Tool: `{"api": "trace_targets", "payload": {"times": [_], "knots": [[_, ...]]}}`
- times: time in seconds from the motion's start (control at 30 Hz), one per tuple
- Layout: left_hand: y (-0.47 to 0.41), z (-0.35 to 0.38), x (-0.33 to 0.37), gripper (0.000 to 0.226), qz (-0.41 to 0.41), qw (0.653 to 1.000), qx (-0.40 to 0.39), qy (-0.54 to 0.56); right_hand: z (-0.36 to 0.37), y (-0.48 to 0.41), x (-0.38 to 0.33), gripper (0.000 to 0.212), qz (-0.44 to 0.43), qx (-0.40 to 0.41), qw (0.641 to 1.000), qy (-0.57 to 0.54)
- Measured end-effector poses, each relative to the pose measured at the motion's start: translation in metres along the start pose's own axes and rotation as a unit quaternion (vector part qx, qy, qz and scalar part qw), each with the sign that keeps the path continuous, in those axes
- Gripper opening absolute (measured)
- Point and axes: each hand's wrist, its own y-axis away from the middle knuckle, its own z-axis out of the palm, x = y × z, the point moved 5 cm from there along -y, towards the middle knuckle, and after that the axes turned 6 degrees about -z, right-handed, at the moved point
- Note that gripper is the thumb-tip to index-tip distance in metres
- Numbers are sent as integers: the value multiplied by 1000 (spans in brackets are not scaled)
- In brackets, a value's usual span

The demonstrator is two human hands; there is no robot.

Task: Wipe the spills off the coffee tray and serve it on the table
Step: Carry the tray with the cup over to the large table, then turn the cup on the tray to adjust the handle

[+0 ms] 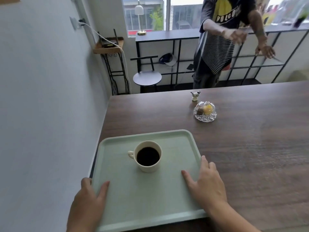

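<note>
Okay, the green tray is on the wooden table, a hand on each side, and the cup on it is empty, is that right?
Not quite: the head view shows the cup full of black coffee, not empty. The green tray is on the wooden table, left hand and right hand at its sides.

2 bare hands reach forward, forearms low. Left hand (88, 200) grips the tray (133, 201) at its edge, thumb on top. Right hand (207, 185) lies flat over the opposite rim, thumb spread, fingers straight.
</note>
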Motion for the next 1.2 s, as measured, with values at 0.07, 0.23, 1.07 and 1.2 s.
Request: {"api": "trace_targets", "payload": {"times": [0.07, 0.23, 1.07, 1.2], "knots": [[-15, 8, 3, 37, 15, 1000, -13, 2, 6, -10, 0, 97, 12, 6, 1000, 9], [-40, 21, 11, 36, 43, 999, -10, -26, 16, -26, -2, 96, 28, 24, 999, 29], [-55, 43, 21, 31, 121, 989, 18, -84, 22, -45, 7, 91, 6, 50, 993, 110], [-55, 45, 20, 33, 114, 989, 12, -98, 22, -47, 8, 90, 2, 50, 993, 109]]}}
